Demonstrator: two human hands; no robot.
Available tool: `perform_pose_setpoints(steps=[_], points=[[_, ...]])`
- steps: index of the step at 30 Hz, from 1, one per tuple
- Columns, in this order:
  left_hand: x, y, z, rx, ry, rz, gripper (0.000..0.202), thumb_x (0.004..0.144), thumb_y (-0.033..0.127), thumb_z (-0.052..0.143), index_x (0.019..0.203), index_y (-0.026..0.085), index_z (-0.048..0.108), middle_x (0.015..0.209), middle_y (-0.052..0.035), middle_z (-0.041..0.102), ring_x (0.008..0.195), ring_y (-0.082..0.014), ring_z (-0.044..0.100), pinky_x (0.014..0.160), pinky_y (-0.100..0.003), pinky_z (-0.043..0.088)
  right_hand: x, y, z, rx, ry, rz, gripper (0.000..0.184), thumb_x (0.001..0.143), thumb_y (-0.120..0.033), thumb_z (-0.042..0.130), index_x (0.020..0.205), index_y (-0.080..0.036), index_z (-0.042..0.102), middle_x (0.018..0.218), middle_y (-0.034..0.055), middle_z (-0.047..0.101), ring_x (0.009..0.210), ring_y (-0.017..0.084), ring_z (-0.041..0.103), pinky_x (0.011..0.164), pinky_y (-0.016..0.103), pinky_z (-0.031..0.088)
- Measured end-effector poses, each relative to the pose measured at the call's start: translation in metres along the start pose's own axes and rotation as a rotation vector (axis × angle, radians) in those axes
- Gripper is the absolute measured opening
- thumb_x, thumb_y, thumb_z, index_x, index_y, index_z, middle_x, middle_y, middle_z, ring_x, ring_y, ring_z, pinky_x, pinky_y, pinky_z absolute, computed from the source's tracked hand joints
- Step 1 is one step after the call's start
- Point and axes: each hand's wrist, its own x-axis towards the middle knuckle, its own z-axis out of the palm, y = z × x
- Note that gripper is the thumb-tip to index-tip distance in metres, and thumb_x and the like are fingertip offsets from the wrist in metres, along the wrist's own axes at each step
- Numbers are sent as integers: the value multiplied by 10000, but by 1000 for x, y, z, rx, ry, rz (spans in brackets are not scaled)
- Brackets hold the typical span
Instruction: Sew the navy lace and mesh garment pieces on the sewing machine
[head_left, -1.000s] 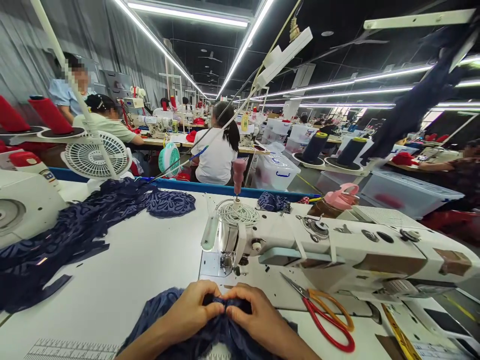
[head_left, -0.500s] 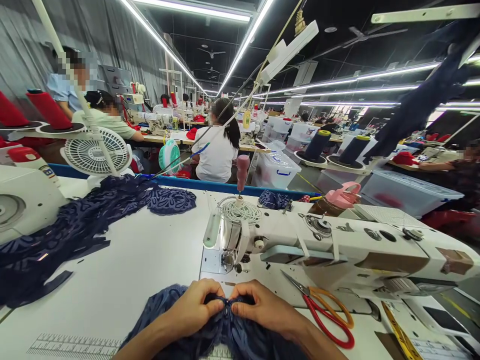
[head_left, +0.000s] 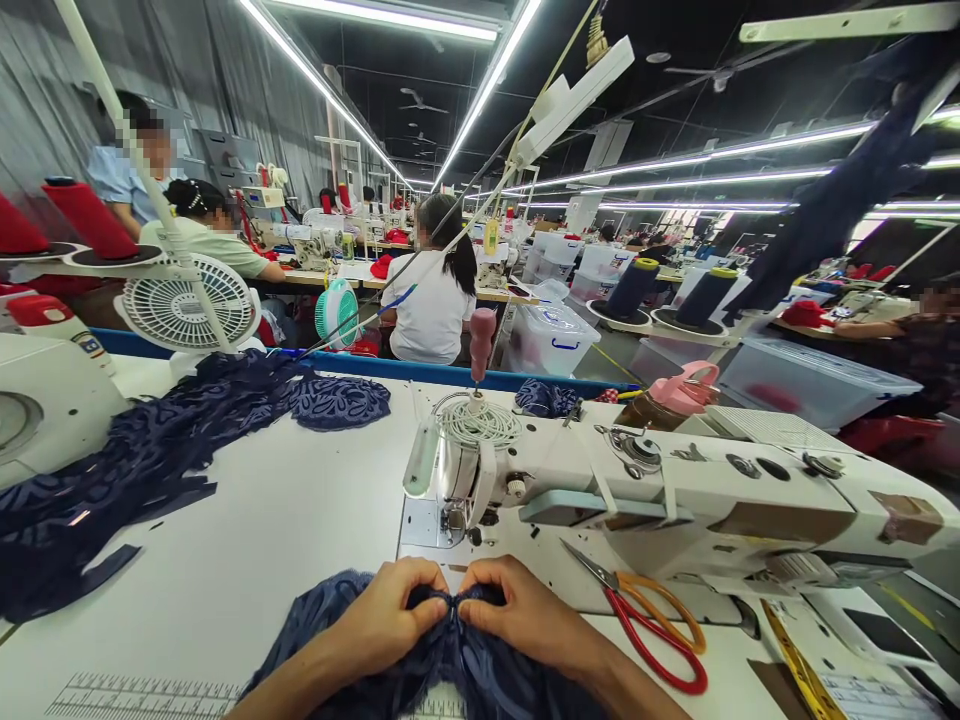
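Navy patterned fabric (head_left: 315, 620) lies bunched at the table's near edge, under both hands. My left hand (head_left: 397, 612) pinches its upper edge between thumb and forefinger. Close beside it, my right hand (head_left: 511, 612) pinches the same edge, so the two thumbs almost meet at a gathered spot. Forearms cover much of the cloth, and its lower part runs out of view. Just beyond the hands is the needle area of a white sewing machine (head_left: 570, 450). Scissors (head_left: 649, 620) with red and orange handles rest right of my right hand.
A heap of navy lace pieces (head_left: 165, 430) covers the table's left side, near a white fan (head_left: 191, 300). A ruler (head_left: 142, 695) is at the front left. A yellow tape measure (head_left: 799, 660) lies far right. Co-workers sit at machines beyond the blue table edge (head_left: 360, 365).
The view has shifted very slightly. Both hands keep their pinch on the fabric in nearly the same place.
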Motion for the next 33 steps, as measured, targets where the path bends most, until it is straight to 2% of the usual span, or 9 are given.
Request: perform_pose_setpoints(steps=[5,9,13,16,21,25,27,31,33], points=[[0,-1,4,31,43,-3,183,809,303,533,891,188,650,928,-28,661,916,-222,558,809,-293,384,-1,3,-1,112,-78,-51,423,787,-370,677,1195,-262,700,1249,35,645,1156,257,551,985,349,381],[-2,-1,7,73,65,-9,174,833,313,527,869,183,637,915,-41,645,905,-233,544,786,-307,372,3,9,5,145,6,-10,234,767,-337,655,933,-217,768,921,15,692,888,218,593,757,297,417],[0,-2,8,90,63,0,163,834,306,533,860,181,633,915,-38,640,909,-230,538,792,-306,365,7,10,8,145,20,-14,149,708,-306,690,772,-180,736,654,-38,559,685,147,487,610,254,329],[1,-2,7,87,56,-1,156,826,298,541,846,182,643,865,-23,634,855,-214,536,744,-293,361,6,10,5,144,18,-13,156,703,-318,698,757,-173,720,635,-47,519,672,134,458,598,245,317],[2,-4,6,70,35,10,146,821,287,548,822,184,650,764,4,619,746,-185,539,666,-273,370,3,7,-1,100,-10,-44,214,759,-379,665,840,-190,725,716,-26,595,705,152,528,610,236,381],[0,0,5,98,73,81,104,842,233,548,825,184,639,819,-16,639,791,-197,560,713,-297,395,-1,4,4,-34,83,-121,98,788,-259,634,805,-197,708,749,-6,643,728,174,573,641,256,410],[-3,6,2,224,235,267,148,893,172,492,857,184,635,859,-35,635,827,-205,550,789,-342,386,-7,3,10,-172,250,-245,99,846,-202,597,825,-188,693,791,21,657,760,188,583,705,290,421],[-17,15,1,566,798,851,287,924,22,418,990,182,647,843,-38,644,834,-192,563,871,-393,359,-26,1,27,-843,834,-899,149,891,-101,614,1024,-126,678,754,40,654,657,170,576,659,304,434],[-28,9,11,625,952,828,258,935,61,470,1046,197,658,941,-71,677,960,-238,591,923,-424,357,-33,0,37,-1052,904,-1042,150,897,-58,582,1015,-95,667,673,18,630,552,143,554,545,289,404]])
